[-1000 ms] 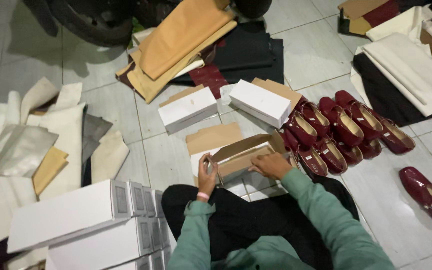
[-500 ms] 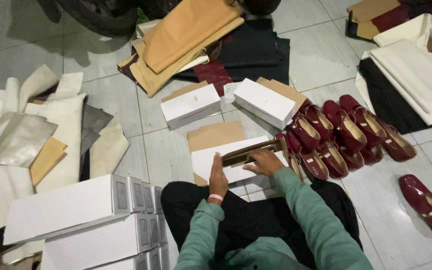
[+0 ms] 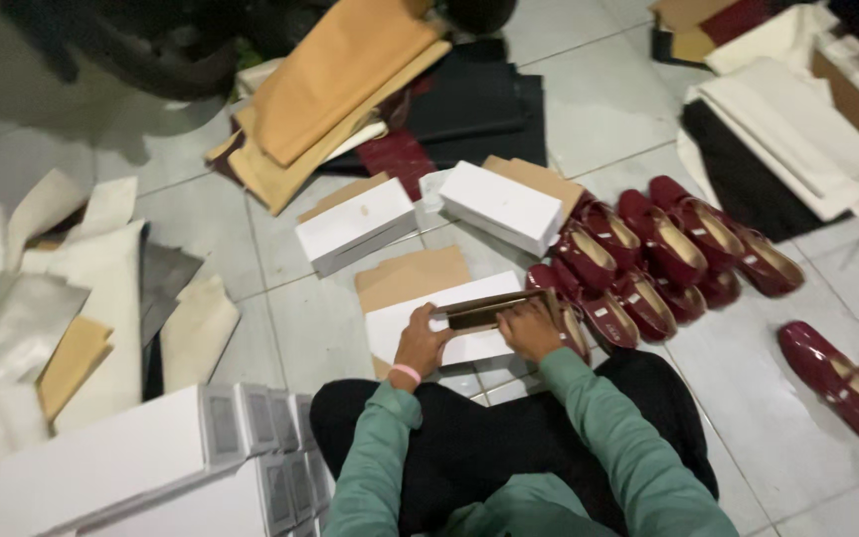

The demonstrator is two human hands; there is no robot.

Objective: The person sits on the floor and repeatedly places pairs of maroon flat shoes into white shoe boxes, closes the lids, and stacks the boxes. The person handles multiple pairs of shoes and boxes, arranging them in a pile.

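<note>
A grey tiled floor is strewn with white shoe boxes, dark red shoes at right, tan and black sheets far, pale sheets left.

White box, dark red shoes

A flat white box with a brown lining was held on the floor. Two closed white boxes were seen beyond it. Stacked white boxes with grey end labels were seen at lower left.
</note>
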